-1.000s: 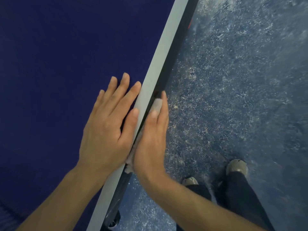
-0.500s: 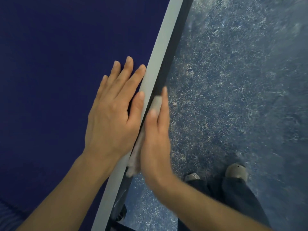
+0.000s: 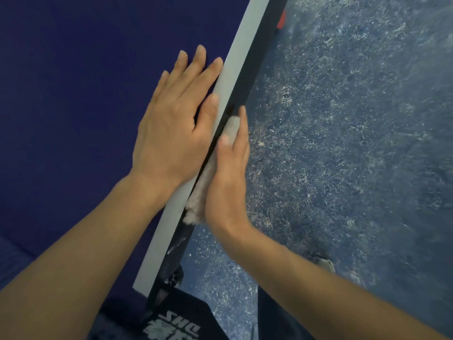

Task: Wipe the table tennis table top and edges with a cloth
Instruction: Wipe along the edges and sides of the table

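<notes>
The dark blue table tennis table top (image 3: 73,94) fills the left of the head view, bordered by a white line and a black side edge (image 3: 259,52) running diagonally. My left hand (image 3: 174,126) lies flat on the top with straight fingers, thumb along the white line. My right hand (image 3: 228,177) presses a fluffy pale cloth (image 3: 203,192) against the black side edge with straight fingers. Most of the cloth is hidden between palm and edge.
A speckled blue floor (image 3: 343,143) lies to the right of the table. One shoe (image 3: 323,263) shows behind my right forearm. A dark printed shirt (image 3: 176,322) is at the bottom. A small red piece (image 3: 282,20) sits under the edge at the top.
Both hands have slid forward along the table edge, the cloth moving with my right hand. The camera has tilted, so my shirt now shows and my feet are mostly hidden.
</notes>
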